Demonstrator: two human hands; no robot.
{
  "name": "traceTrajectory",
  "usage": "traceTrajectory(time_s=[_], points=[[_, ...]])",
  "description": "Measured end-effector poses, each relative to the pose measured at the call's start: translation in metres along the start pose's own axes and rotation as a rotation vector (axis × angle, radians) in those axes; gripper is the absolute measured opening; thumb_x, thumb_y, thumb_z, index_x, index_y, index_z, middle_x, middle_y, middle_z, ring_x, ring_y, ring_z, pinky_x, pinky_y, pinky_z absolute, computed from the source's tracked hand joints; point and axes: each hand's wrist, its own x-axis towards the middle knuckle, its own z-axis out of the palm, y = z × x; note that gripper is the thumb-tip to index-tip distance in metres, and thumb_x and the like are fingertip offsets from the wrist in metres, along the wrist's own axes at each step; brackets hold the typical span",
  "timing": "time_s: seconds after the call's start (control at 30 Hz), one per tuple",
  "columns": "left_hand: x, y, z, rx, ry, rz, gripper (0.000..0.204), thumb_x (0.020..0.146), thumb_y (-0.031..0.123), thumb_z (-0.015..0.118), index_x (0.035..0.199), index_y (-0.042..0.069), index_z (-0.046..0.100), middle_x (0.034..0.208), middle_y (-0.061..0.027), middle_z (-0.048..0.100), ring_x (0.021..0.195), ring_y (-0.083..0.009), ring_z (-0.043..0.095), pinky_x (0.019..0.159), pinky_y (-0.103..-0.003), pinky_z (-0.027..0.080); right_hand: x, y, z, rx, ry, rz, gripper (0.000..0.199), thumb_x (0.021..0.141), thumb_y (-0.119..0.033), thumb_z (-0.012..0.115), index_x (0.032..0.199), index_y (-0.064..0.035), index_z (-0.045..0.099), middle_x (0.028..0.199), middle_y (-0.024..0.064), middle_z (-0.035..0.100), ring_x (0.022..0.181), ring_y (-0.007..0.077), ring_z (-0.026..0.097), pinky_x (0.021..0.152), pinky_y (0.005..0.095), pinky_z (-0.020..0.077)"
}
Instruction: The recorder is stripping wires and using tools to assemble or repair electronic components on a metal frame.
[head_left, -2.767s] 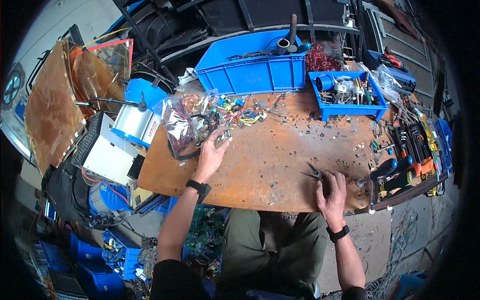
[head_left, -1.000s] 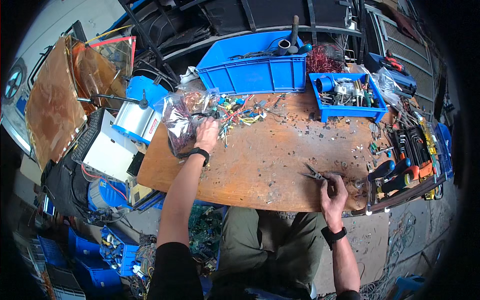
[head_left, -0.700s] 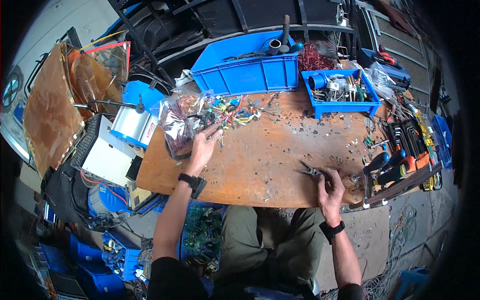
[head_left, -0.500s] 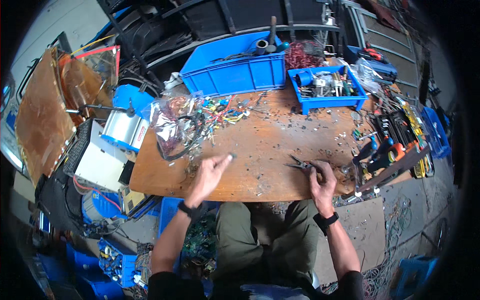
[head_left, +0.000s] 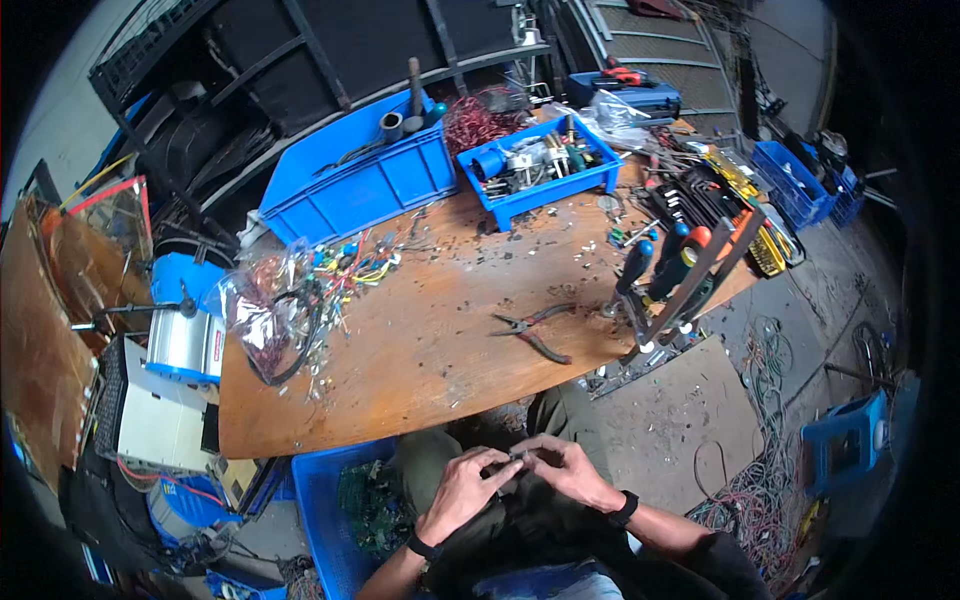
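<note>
Both my hands meet above my lap, just off the table's near edge. The fingers of my left hand [head_left: 464,492] are pinched together. My right hand [head_left: 566,472] pinches close beside it, the fingertips almost touching. A small dark piece [head_left: 517,460] shows between them, too small and covered to name. On the wooden table [head_left: 420,365] lies a pair of pliers [head_left: 535,332], jaws pointing left and dark red handles spread, with neither hand on it.
Left on the table are a plastic bag [head_left: 262,318] and coloured wire scraps [head_left: 365,262]. Blue bins [head_left: 360,180] stand behind, a blue parts tray [head_left: 545,190] beside them. Screwdrivers [head_left: 670,265] stand in a rack at right. A blue crate [head_left: 315,520] with green scraps sits below.
My right hand has let go of the pliers, which stay on the table. Both hands have drawn back to my lap and come together. The view has turned toward the right.
</note>
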Motion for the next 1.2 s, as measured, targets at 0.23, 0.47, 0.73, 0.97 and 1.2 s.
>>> traceTrajectory(time_s=[0.23, 0.47, 0.73, 0.97, 1.2], points=[[-0.011, 0.000, 0.026, -0.060, -0.193, -0.103, 0.039, 0.102, 0.039, 0.072, 0.110, 0.001, 0.077, 0.105, -0.0179, 0.079, 0.100, -0.0319, 0.078, 0.087, -0.039, 0.057, -0.033, 0.002, -0.026, 0.084, -0.134, 0.153, 0.033, 0.099, -0.012, 0.080, 0.130, -0.0037, 0.071, 0.107, 0.0025, 0.076, 0.096, 0.0070, 0.066, 0.088, 0.0261, 0.0552], [-0.019, -0.011, 0.045, -0.197, -0.313, -0.083, 0.032, 0.109, 0.028, 0.065, 0.117, -0.001, 0.072, 0.098, -0.0107, 0.076, 0.091, -0.0170, 0.073, 0.083, -0.034, 0.056, -0.051, 0.021, -0.043, -0.079, -0.119, 0.228, 0.036, 0.096, -0.018, 0.084, 0.127, -0.0037, 0.071, 0.104, 0.0042, 0.077, 0.098, 0.0088, 0.069, 0.091, 0.0271, 0.0572], [-0.054, -0.039, 0.023, -0.280, 0.110, -0.092, 0.020, 0.103, 0.014, 0.074, 0.116, 0.000, 0.071, 0.119, -0.0105, 0.073, 0.105, -0.0197, 0.073, 0.094, -0.033, 0.057, -0.084, 0.064, -0.100, 0.450, 0.169, 0.338, 0.027, 0.105, -0.004, 0.057, 0.129, 0.0055, 0.066, 0.118, 0.0137, 0.073, 0.107, 0.0247, 0.073, 0.095, 0.0342, 0.0584], [-0.079, -0.067, 0.000, -0.249, 0.186, -0.126, 0.021, 0.100, 0.007, 0.076, 0.118, -0.001, 0.068, 0.128, -0.0072, 0.067, 0.112, -0.0159, 0.069, 0.097, -0.031, 0.056, -0.118, 0.081, -0.132, 0.571, 0.490, 0.429, 0.017, 0.102, -0.005, 0.060, 0.115, 0.0049, 0.063, 0.097, 0.0096, 0.064, 0.077, 0.0180, 0.059, 0.069, 0.0329, 0.0486], [-0.051, -0.035, -0.026, -0.220, 0.212, -0.120, 0.019, 0.098, 0.012, 0.078, 0.111, -0.001, 0.073, 0.127, -0.0118, 0.073, 0.119, -0.0235, 0.069, 0.105, -0.037, 0.053, -0.138, 0.086, -0.142, 0.443, 0.567, 0.391, 0.015, 0.106, -0.011, 0.064, 0.111, 0.0024, 0.067, 0.087, 0.0075, 0.066, 0.073, 0.0186, 0.064, 0.065, 0.0313, 0.0506]])
